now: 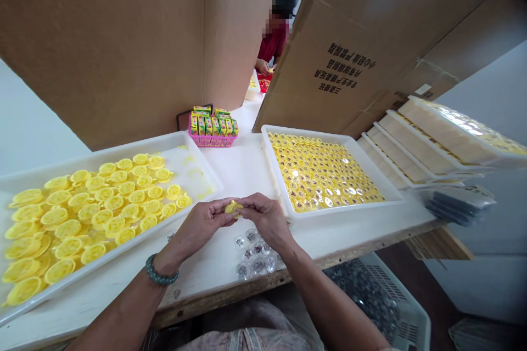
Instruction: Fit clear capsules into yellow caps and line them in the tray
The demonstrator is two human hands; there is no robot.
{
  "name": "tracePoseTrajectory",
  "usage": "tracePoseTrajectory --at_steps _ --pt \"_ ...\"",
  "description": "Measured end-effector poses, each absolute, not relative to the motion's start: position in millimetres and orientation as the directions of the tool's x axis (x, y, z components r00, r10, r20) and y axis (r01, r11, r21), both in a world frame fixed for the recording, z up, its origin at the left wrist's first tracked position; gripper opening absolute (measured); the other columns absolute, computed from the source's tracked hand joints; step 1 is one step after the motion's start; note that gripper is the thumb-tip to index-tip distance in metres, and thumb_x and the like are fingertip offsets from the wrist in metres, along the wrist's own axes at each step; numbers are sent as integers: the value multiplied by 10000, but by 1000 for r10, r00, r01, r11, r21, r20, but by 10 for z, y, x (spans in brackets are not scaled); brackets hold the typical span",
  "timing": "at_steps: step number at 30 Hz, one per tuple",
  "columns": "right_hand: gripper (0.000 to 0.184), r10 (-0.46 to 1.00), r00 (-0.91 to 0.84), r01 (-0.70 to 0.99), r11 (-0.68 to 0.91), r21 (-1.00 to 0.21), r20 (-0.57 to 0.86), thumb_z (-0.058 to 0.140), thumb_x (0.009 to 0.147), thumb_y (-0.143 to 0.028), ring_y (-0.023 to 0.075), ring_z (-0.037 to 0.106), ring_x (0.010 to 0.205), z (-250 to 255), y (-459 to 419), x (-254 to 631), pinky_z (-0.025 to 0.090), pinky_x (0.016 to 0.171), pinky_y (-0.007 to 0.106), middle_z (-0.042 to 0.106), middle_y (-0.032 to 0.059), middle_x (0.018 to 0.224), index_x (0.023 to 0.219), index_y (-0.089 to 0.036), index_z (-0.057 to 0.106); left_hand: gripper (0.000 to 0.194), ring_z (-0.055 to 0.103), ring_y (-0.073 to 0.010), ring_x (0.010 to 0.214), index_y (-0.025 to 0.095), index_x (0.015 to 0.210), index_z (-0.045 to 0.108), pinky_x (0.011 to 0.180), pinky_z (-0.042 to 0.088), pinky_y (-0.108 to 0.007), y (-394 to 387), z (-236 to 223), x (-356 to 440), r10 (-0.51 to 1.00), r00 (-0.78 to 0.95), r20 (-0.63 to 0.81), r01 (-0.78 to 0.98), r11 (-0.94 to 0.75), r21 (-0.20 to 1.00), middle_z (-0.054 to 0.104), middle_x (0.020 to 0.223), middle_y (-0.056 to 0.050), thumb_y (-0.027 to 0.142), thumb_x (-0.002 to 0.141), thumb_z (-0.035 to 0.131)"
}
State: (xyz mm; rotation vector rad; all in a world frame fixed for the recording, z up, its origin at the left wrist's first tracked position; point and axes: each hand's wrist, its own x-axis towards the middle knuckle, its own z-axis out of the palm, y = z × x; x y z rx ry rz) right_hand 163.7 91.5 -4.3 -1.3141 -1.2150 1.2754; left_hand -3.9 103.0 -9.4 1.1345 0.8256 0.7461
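Surface: white, smooth-looking, raw woody edge
Left tray: white plastic, loaded with yellow rounds, raised rims
Right tray: glossier rounds, packed tight
Grip: left hand and right hand both pinched on the piece; fiddly two-handed step imo, calls for light, even pressure
Discs: clear, shiny, near right hand
Piece: yellow, held over the surface between the trays

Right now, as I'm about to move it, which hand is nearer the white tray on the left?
Left. The left hand is beside the white tray; the right hand is farther right.
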Motion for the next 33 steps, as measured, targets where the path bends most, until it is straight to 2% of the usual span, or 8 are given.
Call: tracePoseTrajectory --at_steps 6,12,15,19,23,27,30,33 --pt "76 987 8 28 -162 -986 -162 730 632 -238 109 519 574 -39 919 1631 423 592 254 631 -20 606 703 -212 733 377 629 -232 930 190 1110 634 823 485 -345 1004 -136 3 877 453 -162 -66 214 975 705 946 -52 290 748 662" --pt "87 986 39 -50 -158 -986 -160 714 655 -265 110 509 565 -137 900 1560 425 581 253 649 -4 627 699 -191 715 286 646 -210 794 164 957 666 702 499 -304 995 -127 30 911 372 -177 -90 224 970 717 843 -64 310 714 698" --pt "144 985 85 -106 -143 -984 -152 701 672 -285 112 529 607 -226 909 1527 436 592 242 649 4 693 773 -182 696 328 642 -206 785 164 988 650 726 501 -315 1017 -118 29 926 335 -176 -106 222 969 709 852 -58 337 713 696" --pt "295 994 22 85 -107 -991 -106 670 714 -323 128 565 735 -193 942 1607 452 656 242 657 19 871 988 -212 675 587 633 -192 793 196 1236 471 755 490 -315 1046 -142 33 928 325 -184 -24 202 979 690 819 -17 365 719 690" --pt "187 985 -156 274 -25 -961 -70 603 794 -316 154 597 828 -15 932 1703 459 719 251 672 16 869 917 -225 710 746 636 -200 854 230 1328 317 795 486 -311 1075 -230 35 891 403 -211 5 228 974 693 865 -13 391 706 697" --pt "127 998 -70 431 35 -902 5 649 745 -182 134 580 750 35 899 1669 443 705 231 650 4 782 846 -211 720 812 644 -227 888 255 1328 315 799 504 -320 1063 -233 56 883 397 -251 8 270 963 701 917 -22 427 652 731" --pt "131 998 -23 427 56 -903 51 653 733 -157 127 567 719 -30 882 1628 434 678 218 629 -1 732 830 -210 724 820 649 -242 895 258 1299 361 818 509 -326 1041 -181 110 912 317 -259 -9 276 961 710 902 -24 476 606 743" --pt "133 999 -35 359 28 -933 16 648 734 -176 120 565 700 -65 898 1669 430 653 212 627 -1 750 833 -218 726 903 653 -261 898 270 1326 330 823 518 -349 1040 -217 184 922 275 -271 -35 292 956 718 840 -20 536 567 740"
